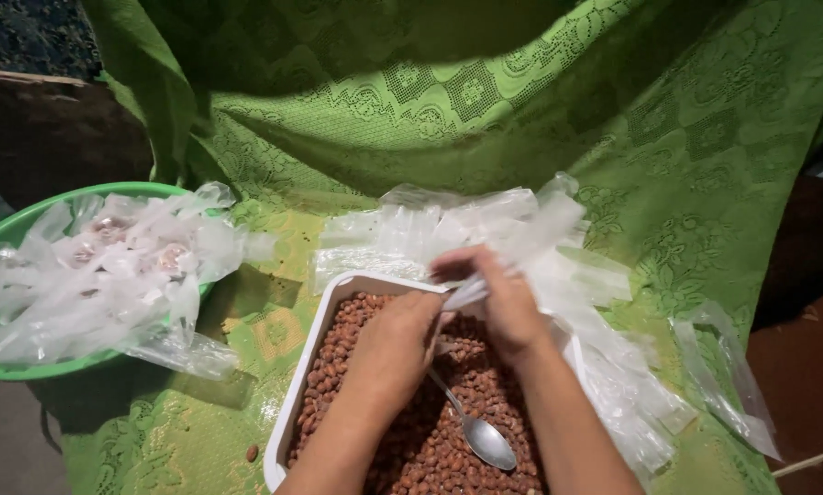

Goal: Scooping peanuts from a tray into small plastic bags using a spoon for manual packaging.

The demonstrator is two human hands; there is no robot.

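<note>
A white rectangular tray (312,353) full of small reddish-brown nuts sits in front of me. Both my hands are over it. My left hand (395,344) is curled around the bottom of a small clear plastic bag (471,291) above the nuts. The bag's upper part is pinched in the fingers of my right hand (503,302). A metal spoon (480,431) lies on the nuts just below my hands, bowl towards me. No hand touches it.
A green basin (8,229) at the left holds several filled and twisted clear bags. A heap of empty clear bags (485,225) lies behind and right of the tray. Green lace cloth (668,137) covers the surface and drapes up behind.
</note>
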